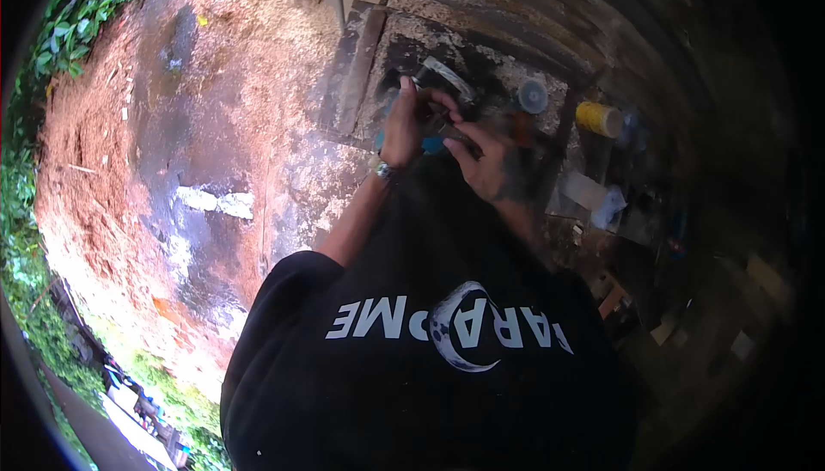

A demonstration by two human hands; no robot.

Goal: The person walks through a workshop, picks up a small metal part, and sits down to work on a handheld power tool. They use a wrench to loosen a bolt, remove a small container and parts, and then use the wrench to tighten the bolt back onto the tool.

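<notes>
My left hand (402,130), with a watch or bracelet (382,168) at its wrist, has its thumb raised and its fingers curled inward. Close beside it, my right hand (485,160) is closed in a pinch. A small dark piece (443,122) sits between the fingertips of both hands, too blurred to name. Teal material (432,144) shows just under the hands. Beyond them a pale, curved strip-like object (449,77) lies on a dark, dusty work surface (417,34).
A grey round disc (533,95) and a yellow cylindrical container (599,119) stand to the right. Nearer is a clear plastic item (608,207). A wooden strip (365,67) lies at the surface's left. Wood shavings cover the ground (249,67); green plants (64,28) grow far left.
</notes>
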